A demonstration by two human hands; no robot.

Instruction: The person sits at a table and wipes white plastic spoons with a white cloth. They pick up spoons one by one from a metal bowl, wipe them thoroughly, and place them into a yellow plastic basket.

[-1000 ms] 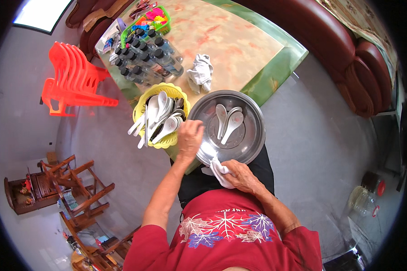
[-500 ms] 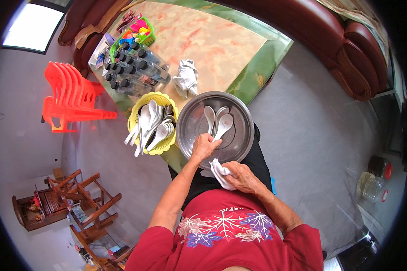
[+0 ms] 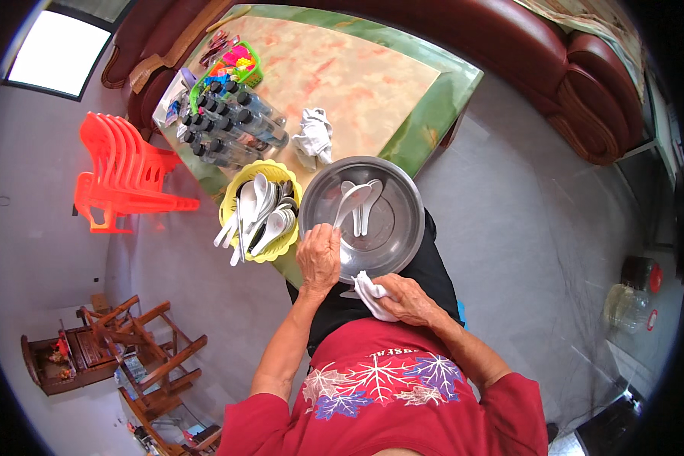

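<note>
My left hand (image 3: 319,254) is closed on the handle of a white soup spoon (image 3: 351,201), raised over the left side of a steel basin (image 3: 404,247). Inside the basin lie two more white spoons (image 3: 367,209), side by side. At the basin's near edge my right hand (image 3: 409,299) grips a bunched white cloth (image 3: 372,295). A pale edge pokes out beside the cloth; I cannot make out what it is. Left of the basin, a yellow scalloped basket (image 3: 283,245) is heaped with white spoons (image 3: 260,204) and some darker utensils. The basin rests on my lap.
On the marble-topped table (image 3: 357,72) are a crumpled white cloth (image 3: 313,137), several black-capped clear bottles (image 3: 239,125) and a green basket (image 3: 257,74) of colourful items. Stacked red plastic chairs (image 3: 125,178) stand at left. A dark red sofa (image 3: 501,45) runs behind the table.
My left hand has lifted one spoon off the others and drawn it left toward the basin's rim. My right hand with the cloth has stayed nearly in place.
</note>
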